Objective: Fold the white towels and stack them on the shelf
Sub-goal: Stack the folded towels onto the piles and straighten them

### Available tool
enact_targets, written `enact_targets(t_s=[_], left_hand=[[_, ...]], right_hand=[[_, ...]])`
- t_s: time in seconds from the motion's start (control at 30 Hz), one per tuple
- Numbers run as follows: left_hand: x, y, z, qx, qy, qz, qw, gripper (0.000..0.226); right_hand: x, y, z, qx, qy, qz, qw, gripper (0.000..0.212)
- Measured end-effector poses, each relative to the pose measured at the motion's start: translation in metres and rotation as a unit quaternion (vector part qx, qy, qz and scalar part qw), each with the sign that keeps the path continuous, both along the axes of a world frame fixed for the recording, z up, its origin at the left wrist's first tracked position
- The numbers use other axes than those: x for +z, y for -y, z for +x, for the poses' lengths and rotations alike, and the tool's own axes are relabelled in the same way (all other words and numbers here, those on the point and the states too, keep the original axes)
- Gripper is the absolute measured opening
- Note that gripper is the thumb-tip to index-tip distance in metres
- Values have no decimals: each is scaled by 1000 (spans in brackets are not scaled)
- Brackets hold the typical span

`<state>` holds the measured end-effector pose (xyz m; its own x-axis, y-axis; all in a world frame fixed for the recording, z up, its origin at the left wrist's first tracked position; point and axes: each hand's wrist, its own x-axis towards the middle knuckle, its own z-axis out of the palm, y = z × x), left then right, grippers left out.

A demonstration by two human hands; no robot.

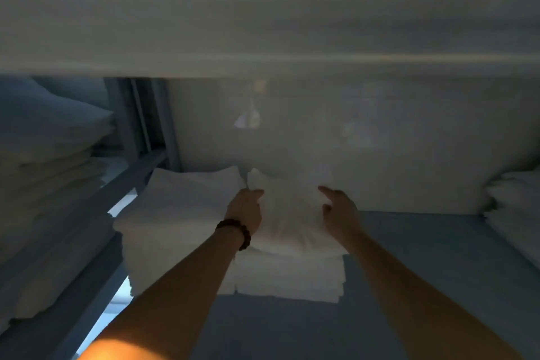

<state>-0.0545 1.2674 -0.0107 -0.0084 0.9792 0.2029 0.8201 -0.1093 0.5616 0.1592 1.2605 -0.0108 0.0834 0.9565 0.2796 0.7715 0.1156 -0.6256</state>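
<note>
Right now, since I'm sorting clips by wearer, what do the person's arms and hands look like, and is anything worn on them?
No sleeves or gloves show. The left hand has a dark beaded bracelet at its wrist. The right hand has no watch or band at its wrist. Rings cannot be told in the blur.

**A linen store, racks filling with towels**

A stack of folded white towels (289,275) is sitting on a flat blue-grey shelf board (438,257), with a second white towel pile (175,213) lying just beside it. More folded white linen (43,169) is lying heaped in the neighbouring bay on the left, beyond a grey metal rack frame (137,114). Another white pile (514,207) is resting at the right edge. A pale upper shelf (263,9) is hanging close overhead in dim light.
</note>
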Motion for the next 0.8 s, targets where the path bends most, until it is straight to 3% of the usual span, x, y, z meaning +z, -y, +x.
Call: enact_targets(t_s=[0.13,0.33,0.4,0.5,0.57,0.63,0.8], left_hand=[[-25,-25,2,14,-34,-23,999,42],[-41,-32,18,24,-271,-40,961,28],[-37,-28,21,29,-317,-1,948,33],[-40,-8,26,14,-261,163,951,44],[-61,12,34,-15,-229,261,938,48],[-92,27,42,-49,-250,286,924,54],[-142,13,39,-14,-297,267,917,60]], right_hand=[[-27,-32,10,-20,-33,-48,998,46],[-70,-44,19,-31,-82,-119,989,47],[-67,-45,26,-12,-88,-112,990,50],[-52,-45,40,-1,-189,-109,976,53],[-54,-39,50,3,-334,-109,936,52],[-65,-31,54,16,-465,-134,875,54],[-101,-33,41,125,-579,-165,788,57]])
